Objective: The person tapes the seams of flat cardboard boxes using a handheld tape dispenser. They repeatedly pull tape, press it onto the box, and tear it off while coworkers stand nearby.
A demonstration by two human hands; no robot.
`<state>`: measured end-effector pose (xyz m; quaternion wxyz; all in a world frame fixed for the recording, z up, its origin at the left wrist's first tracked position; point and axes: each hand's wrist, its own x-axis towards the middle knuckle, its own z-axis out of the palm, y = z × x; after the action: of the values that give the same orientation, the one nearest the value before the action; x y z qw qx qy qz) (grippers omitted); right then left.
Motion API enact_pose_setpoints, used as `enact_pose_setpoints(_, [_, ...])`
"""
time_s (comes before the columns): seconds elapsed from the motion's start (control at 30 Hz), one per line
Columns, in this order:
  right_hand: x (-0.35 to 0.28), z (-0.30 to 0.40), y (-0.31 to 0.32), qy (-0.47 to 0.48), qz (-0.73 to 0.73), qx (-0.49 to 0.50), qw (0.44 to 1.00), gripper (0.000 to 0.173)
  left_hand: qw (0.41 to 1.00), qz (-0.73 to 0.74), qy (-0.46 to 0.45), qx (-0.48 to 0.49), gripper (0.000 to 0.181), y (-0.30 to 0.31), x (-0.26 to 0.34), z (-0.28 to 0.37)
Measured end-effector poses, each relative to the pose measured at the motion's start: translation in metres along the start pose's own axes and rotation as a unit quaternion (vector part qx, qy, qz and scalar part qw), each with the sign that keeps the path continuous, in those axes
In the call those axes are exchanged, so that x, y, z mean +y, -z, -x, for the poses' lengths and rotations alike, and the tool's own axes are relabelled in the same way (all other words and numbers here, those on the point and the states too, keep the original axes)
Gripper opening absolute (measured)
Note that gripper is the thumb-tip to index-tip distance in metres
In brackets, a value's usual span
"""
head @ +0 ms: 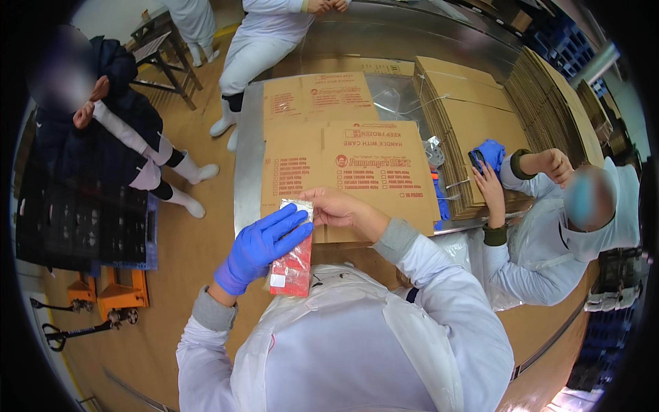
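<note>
My left hand (262,244), in a blue glove, grips a flat red plastic packet (293,265) with a silvery top end and a small white label. My bare right hand (334,206) meets the packet's upper end; its fingertips are partly hidden behind the packet. Just beyond both hands lie flattened cardboard cartons (370,180) with red print, on a metal table (247,170).
Bundled flat cartons (463,123) stand at the right, near a tape dispenser (434,152) and blue gloves (441,201). A co-worker (535,247) leans there. Other people stand at the far side and left. Orange pallet jacks (123,291) sit on the left floor.
</note>
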<state>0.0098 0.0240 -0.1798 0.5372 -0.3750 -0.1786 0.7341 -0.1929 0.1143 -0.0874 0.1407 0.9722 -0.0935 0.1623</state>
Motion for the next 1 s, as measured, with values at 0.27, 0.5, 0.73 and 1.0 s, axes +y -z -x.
enact_pose_setpoints(0.27, [-0.019, -0.030, 0.011, 0.094, 0.229, 0.094, 0.964, 0.009, 0.996, 0.047, 0.072, 0.035, 0.058, 0.001, -0.003, -0.004])
enact_pose_setpoints(0.5, [-0.005, -0.079, 0.007, 0.180, 0.319, 0.115, 0.923, 0.008, 0.988, 0.048, 0.140, 0.032, 0.057, -0.005, -0.013, 0.018])
enact_pose_setpoints(0.73, [-0.013, -0.076, -0.009, 0.200, 0.411, 0.219, 0.862, 0.014, 0.990, 0.039, 0.133, 0.015, 0.059, -0.002, -0.022, 0.021])
enact_pose_setpoints(1.0, [-0.054, -0.070, 0.071, 0.264, 0.266, 0.408, 0.833, 0.014, 0.983, 0.146, 0.113, 0.005, 0.052, 0.004, -0.015, 0.018])
